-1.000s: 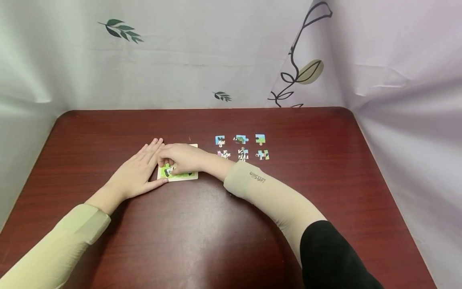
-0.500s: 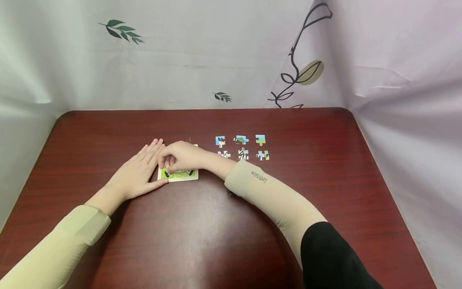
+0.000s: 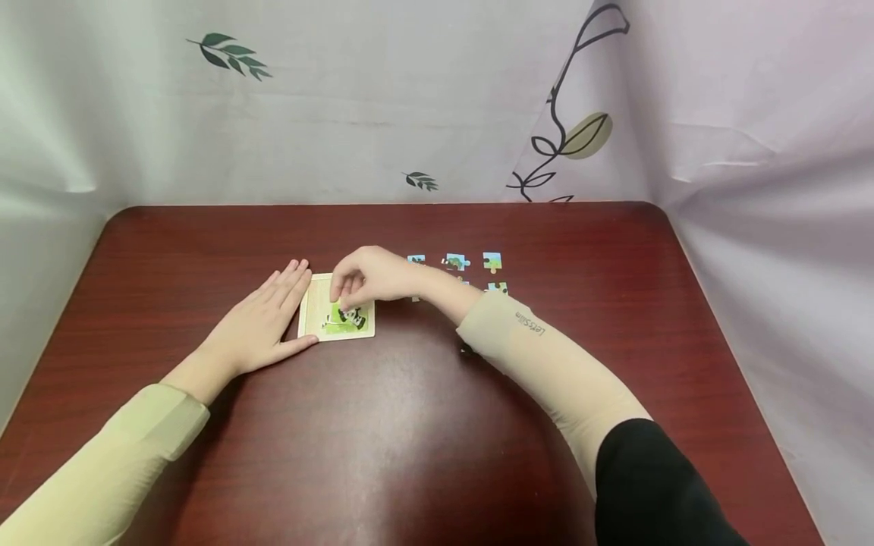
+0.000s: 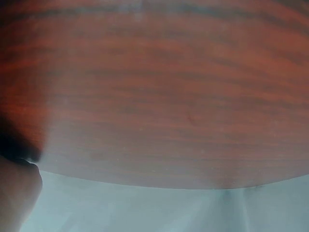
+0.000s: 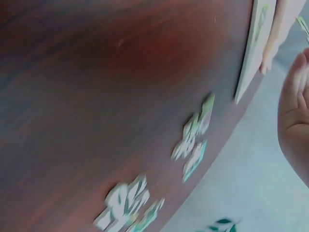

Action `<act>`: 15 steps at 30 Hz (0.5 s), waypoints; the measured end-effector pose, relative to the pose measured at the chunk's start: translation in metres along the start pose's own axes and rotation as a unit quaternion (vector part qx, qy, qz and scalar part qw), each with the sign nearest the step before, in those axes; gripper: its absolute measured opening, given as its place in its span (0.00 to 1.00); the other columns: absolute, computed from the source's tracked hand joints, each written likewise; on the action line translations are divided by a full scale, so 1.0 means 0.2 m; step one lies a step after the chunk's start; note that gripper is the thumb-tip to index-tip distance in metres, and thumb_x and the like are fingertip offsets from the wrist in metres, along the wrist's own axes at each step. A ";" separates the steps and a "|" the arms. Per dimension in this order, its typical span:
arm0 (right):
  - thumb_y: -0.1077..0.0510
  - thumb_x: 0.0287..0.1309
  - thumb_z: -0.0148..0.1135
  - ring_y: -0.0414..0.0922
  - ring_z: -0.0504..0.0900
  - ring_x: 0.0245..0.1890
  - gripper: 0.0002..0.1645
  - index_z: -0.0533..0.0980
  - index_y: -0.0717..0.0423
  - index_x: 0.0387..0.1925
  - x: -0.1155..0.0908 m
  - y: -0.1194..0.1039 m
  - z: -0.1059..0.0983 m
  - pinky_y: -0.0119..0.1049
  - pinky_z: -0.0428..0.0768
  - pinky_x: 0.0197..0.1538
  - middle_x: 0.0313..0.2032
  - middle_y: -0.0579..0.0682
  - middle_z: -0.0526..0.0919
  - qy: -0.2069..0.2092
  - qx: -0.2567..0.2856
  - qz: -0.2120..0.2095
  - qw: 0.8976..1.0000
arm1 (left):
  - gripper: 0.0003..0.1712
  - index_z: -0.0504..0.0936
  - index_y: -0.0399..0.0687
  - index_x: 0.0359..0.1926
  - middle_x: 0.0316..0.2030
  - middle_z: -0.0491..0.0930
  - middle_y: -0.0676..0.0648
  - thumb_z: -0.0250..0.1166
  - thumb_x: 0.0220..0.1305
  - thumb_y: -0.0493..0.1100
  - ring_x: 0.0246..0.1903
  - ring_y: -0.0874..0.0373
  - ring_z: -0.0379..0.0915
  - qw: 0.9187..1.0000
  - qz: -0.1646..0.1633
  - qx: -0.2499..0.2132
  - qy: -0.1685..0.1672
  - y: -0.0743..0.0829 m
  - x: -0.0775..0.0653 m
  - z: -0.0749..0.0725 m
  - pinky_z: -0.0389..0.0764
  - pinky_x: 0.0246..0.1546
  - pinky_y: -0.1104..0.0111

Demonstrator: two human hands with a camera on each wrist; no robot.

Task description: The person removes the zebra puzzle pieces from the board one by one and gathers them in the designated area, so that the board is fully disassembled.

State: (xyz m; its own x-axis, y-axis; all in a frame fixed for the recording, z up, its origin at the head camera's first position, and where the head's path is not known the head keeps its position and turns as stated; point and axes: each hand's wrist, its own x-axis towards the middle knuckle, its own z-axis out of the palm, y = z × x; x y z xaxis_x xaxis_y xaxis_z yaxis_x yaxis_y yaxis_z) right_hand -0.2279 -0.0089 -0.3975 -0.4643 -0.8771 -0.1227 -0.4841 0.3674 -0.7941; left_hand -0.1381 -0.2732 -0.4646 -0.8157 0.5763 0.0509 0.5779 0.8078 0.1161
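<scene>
My left hand (image 3: 254, 327) lies flat with straight fingers along the left side of a small wooden puzzle tray (image 3: 317, 292), thumb at its lower edge. Over the tray, my right hand (image 3: 374, 274) pinches a green jigsaw piece (image 5: 302, 23) between thumb and fingers. A panda picture on green (image 3: 355, 321) shows in the tray's lower right, partly overlapped by the held piece in the head view. Bare wood shows across the tray's left part. In the right wrist view, the right hand (image 5: 295, 113) appears at the right edge, near the tray (image 5: 252, 53).
Several loose jigsaw pieces lie right of the tray, among them a blue-green one (image 3: 492, 262) and one with a dark green patch (image 3: 456, 262). My right forearm covers some of them. A pale curtain (image 3: 382, 98) hangs behind the dark red table (image 3: 580, 250).
My right hand has lifted a green piece from the tray's lower left and moved right and away from me, baring wood there. The left hand has stayed still.
</scene>
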 end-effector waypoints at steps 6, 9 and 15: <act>0.63 0.62 0.75 0.39 0.87 0.35 0.05 0.88 0.58 0.40 -0.11 0.07 -0.07 0.26 0.84 0.43 0.35 0.50 0.91 -0.025 0.007 0.039 0.999 | 0.61 0.47 0.32 0.84 0.84 0.47 0.32 0.66 0.69 0.65 0.85 0.37 0.44 1.000 -0.003 0.000 -0.004 -0.01 0.01 0.00 0.34 0.88 0.63; 0.63 0.63 0.74 0.38 0.87 0.34 0.03 0.88 0.57 0.39 -0.16 0.10 -0.08 0.27 0.83 0.41 0.34 0.50 0.91 -0.030 0.009 0.055 0.998 | 0.61 0.48 0.31 0.84 0.84 0.47 0.32 0.66 0.69 0.65 0.85 0.37 0.44 1.000 -0.002 0.001 -0.006 -0.01 0.01 0.00 0.34 0.88 0.63; 0.64 0.63 0.74 0.38 0.87 0.33 0.03 0.88 0.58 0.38 -0.25 0.15 -0.09 0.28 0.84 0.42 0.34 0.50 0.92 -0.020 -0.001 0.061 0.998 | 0.62 0.48 0.31 0.84 0.84 0.48 0.32 0.66 0.68 0.65 0.84 0.37 0.45 1.000 0.003 0.003 0.000 -0.01 0.00 0.01 0.33 0.87 0.64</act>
State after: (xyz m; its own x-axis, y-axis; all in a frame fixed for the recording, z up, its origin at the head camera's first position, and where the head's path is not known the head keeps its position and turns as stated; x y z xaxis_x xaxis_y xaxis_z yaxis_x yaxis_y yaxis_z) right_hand -0.2330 0.0516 -0.4051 -0.4895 -0.8379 -0.2416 -0.4285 0.4724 -0.7703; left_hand -0.1385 -0.2743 -0.4659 -0.8127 0.5804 0.0511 0.5822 0.8055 0.1107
